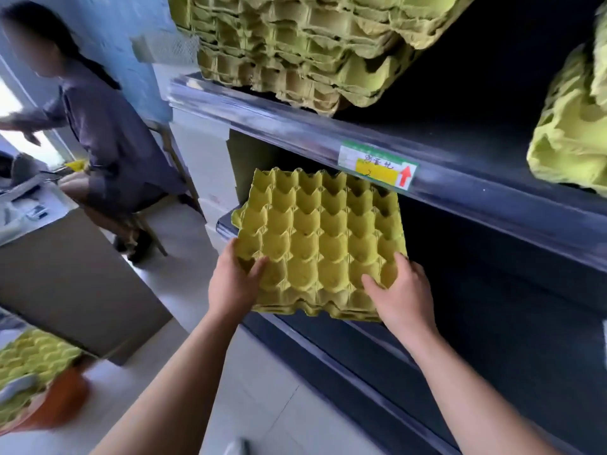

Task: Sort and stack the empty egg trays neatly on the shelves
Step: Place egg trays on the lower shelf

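Trays point(320, 238) — both thumbs point(260, 269) on top

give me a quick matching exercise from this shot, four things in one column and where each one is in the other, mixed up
Things
1. held egg tray stack
2. tall egg tray stack
3. shelf label with red arrow
4. blurred egg trays over an orange object

Places
A. bottom left corner of the view
B. stuck on the front rail of the upper shelf
C. standing on top of the upper shelf
D. at the front edge of the lower shelf

Pairs: 1-D, 2-C, 3-B, 4-A
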The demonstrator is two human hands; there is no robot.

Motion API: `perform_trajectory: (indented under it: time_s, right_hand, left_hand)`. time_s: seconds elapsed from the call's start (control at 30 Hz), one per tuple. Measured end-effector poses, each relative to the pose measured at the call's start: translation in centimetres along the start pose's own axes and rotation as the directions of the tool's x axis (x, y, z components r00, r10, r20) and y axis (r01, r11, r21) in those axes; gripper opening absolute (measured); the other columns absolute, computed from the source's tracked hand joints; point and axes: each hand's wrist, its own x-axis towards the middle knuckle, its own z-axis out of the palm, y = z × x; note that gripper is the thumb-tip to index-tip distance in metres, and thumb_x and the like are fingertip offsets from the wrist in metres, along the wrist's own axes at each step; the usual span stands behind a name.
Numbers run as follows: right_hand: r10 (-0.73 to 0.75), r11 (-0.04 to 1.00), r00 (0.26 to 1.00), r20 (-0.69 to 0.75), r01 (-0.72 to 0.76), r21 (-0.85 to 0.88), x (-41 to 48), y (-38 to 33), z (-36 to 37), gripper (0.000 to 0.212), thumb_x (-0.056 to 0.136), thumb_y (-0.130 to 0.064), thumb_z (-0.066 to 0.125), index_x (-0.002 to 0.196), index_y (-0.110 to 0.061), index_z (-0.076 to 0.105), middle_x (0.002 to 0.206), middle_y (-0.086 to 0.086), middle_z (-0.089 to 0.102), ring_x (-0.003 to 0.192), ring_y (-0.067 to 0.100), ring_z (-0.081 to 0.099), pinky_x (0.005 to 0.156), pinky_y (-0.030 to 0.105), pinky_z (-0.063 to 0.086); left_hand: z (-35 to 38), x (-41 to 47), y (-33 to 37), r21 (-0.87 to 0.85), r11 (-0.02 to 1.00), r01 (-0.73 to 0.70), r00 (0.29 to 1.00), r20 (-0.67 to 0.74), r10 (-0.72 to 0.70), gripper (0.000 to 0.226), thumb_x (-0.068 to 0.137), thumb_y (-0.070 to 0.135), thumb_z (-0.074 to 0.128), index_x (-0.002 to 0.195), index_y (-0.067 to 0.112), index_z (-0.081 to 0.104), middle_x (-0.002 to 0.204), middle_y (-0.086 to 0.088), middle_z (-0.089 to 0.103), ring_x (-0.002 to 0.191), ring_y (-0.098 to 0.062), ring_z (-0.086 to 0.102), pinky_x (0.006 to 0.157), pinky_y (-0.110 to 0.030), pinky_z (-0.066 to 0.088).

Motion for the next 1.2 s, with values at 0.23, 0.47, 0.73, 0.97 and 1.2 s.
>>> perform_trajectory:
  time_s: [0.23,0.47,0.73,0.97,1.2]
  right_hand:
    - [0.164,0.986,0.982,-0.098,-0.165,-0.004,1.6,-6.8,4.6,0.076,0.083,-0.049,0.063,0.144,-0.012,0.036,0.136,0.014,0.045,0.123,0.03,0.045,0.1,0.042,0.043]
    - [0.227,0.971,0.965,-0.133,-0.235,-0.045,3.9,-10.5,7.5,0.072,0.086,-0.048,0.059,0.145,-0.014,0.034,0.141,0.014,0.04,0.126,0.03,0.039,0.103,0.04,0.039]
    - [0.23,0.965,0.964,-0.131,-0.243,-0.094,9.0,-11.4,8.5,0.072,0.088,-0.05,0.056,0.145,-0.013,0.032,0.14,0.013,0.042,0.126,0.03,0.039,0.102,0.038,0.036]
    - [0.283,0.959,0.955,-0.094,-0.281,0.037,9.1,-9.9,9.3,0.07,0.086,-0.046,0.059,0.145,-0.016,0.035,0.139,0.011,0.044,0.127,0.028,0.041,0.103,0.043,0.04]
    - [0.329,0.941,0.931,-0.157,-0.31,0.134,7.4,-9.4,8.2,0.067,0.084,-0.039,0.062,0.144,-0.023,0.037,0.137,0.009,0.044,0.109,0.028,0.055,0.098,0.043,0.046]
  left_hand:
    - [-2.4,10.1,-1.1,0.0,0.991,-0.131,0.977,0.167,0.129,0.052,0.09,0.039,0.062,0.135,0.024,0.043,0.121,0.001,0.062,0.109,-0.027,0.059,0.08,-0.032,0.04]
    - [-2.2,16.2,-2.2,-0.044,0.989,-0.138,0.953,0.265,0.145,0.052,0.091,0.036,0.062,0.136,0.018,0.043,0.125,-0.005,0.061,0.115,-0.03,0.056,0.086,-0.034,0.04]
    - [-0.7,21.5,-0.1,-0.06,0.99,-0.131,0.936,0.322,0.143,0.048,0.09,0.033,0.066,0.129,0.011,0.049,0.111,-0.009,0.063,0.103,-0.031,0.061,0.084,-0.035,0.046]
    - [0.3,22.7,-1.3,-0.014,0.996,-0.091,0.924,0.371,0.09,0.07,0.074,0.062,0.067,0.125,0.016,0.053,0.114,-0.006,0.061,0.097,-0.028,0.064,0.085,-0.048,0.054]
    - [-0.9,21.4,-0.4,-0.099,0.986,-0.134,0.933,0.324,0.159,0.071,0.077,0.056,0.07,0.131,0.017,0.044,0.124,-0.001,0.045,0.097,-0.024,0.057,0.091,-0.047,0.049]
